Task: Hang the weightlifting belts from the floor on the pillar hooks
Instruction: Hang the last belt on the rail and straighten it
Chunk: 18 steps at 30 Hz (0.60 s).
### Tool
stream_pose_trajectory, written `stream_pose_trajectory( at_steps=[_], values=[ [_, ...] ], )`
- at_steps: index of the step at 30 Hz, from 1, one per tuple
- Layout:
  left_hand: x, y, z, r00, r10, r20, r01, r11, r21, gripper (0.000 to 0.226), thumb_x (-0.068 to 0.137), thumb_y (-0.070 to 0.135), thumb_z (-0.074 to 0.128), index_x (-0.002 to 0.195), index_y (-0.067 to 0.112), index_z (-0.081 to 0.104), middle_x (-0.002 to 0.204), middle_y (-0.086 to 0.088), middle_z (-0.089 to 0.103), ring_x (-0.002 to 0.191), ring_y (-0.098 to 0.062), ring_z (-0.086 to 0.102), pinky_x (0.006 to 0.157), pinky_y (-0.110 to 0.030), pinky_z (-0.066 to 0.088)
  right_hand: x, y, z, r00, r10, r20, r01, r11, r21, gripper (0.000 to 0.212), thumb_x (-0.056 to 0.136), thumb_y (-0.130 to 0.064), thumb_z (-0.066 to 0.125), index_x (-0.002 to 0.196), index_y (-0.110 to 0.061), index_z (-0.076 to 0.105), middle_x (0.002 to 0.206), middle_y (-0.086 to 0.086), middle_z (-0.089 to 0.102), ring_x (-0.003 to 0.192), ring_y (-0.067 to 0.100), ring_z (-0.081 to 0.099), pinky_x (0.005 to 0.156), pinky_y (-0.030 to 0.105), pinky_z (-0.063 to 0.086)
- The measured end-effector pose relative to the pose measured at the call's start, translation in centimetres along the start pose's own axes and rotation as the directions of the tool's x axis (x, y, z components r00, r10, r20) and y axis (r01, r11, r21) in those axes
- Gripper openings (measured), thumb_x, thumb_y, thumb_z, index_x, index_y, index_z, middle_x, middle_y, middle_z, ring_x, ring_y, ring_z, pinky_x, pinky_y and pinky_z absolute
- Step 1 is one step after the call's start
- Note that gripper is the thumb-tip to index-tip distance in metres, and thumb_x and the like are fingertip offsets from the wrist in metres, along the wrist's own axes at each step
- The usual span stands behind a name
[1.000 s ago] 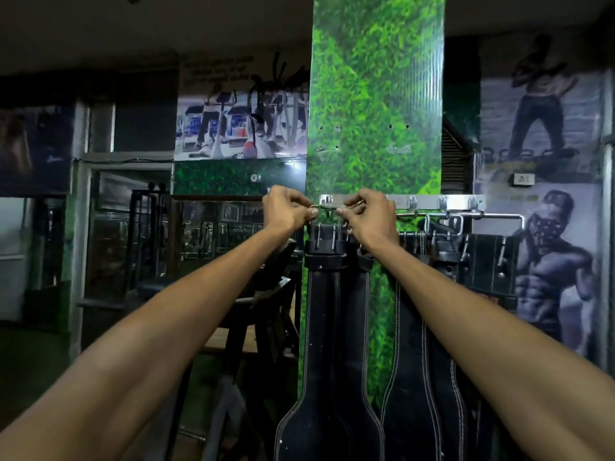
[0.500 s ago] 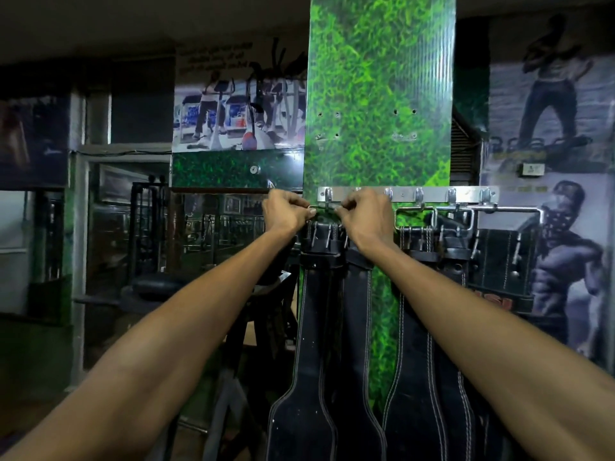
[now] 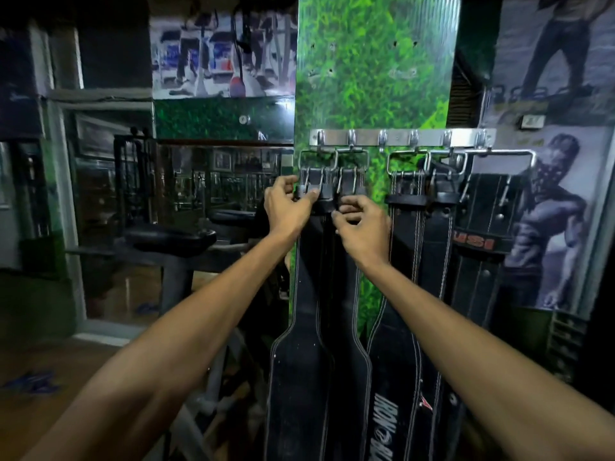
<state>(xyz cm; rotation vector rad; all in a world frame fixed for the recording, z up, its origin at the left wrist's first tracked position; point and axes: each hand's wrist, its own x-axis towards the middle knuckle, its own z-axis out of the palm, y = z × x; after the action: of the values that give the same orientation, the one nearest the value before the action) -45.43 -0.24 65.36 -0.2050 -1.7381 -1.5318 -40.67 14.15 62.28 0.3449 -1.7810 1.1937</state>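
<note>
Two hooked belts (image 3: pixel 327 194) under fingers (image 3: pixel 312 195)

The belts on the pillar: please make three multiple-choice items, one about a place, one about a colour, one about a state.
1. Where is the hook rail fixed?
A. on the green pillar
B. on a door
C. on the floor

2. What colour are the belts?
A. red
B. black
C. white

3. The two leftmost belts are:
A. on the floor
B. rolled up
C. hanging from hooks

Answers: 1 A, the rail crosses the pillar; 2 B, all leather is black; 3 C, their buckles sit on hooks while the left hand and right hand touch them below.
</note>
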Motion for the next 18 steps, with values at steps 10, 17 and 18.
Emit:
stream_pose_trajectory(
  at_steps=[10,17,18],
  values=[
    [-5.4,-4.8,-2.0,0.895,-0.280,0.346,0.328,0.940,-0.088,0.041,0.075,0.018,0.081,0.112,0.002,0.070,0.101,-0.016,0.077,0.089,-0.023,0.072,0.083,-0.039,0.055,-4.8,2.6,1.4,0.828,0.357,0.432,-0.368,0.928,-0.062,0.031,0.079,-0.008,0.083,0.108,-0.011,0.071,0.096,0.007,0.077,0.092,0.028,0.076,0.080,0.039,0.061],
    [-14.0,-9.6,-4.7,0.842,-0.303,0.447,0.301,0.951,0.078,0.018,0.083,-0.012,0.069,0.100,-0.007,0.065,0.083,-0.012,0.064,0.074,-0.014,0.061,0.069,-0.025,0.055,-13.7,5.7,-0.6,0.715,0.428,0.553,-0.437,0.891,-0.125,0.037,0.082,0.011,0.073,0.118,0.003,0.068,0.107,0.007,0.071,0.090,0.013,0.067,0.072,0.010,0.053],
    [-15.0,-10.6,-5.0,0.821,-0.317,0.475,0.299,0.947,0.116,0.023,0.082,-0.012,0.071,0.104,-0.010,0.065,0.089,-0.014,0.065,0.078,-0.016,0.062,0.072,-0.029,0.056,-15.1,6.3,-0.9,0.682,0.453,0.575,-0.459,0.876,-0.146,0.038,0.082,0.013,0.073,0.119,0.002,0.068,0.104,0.005,0.070,0.086,0.010,0.066,0.071,0.010,0.052]
  ],
)
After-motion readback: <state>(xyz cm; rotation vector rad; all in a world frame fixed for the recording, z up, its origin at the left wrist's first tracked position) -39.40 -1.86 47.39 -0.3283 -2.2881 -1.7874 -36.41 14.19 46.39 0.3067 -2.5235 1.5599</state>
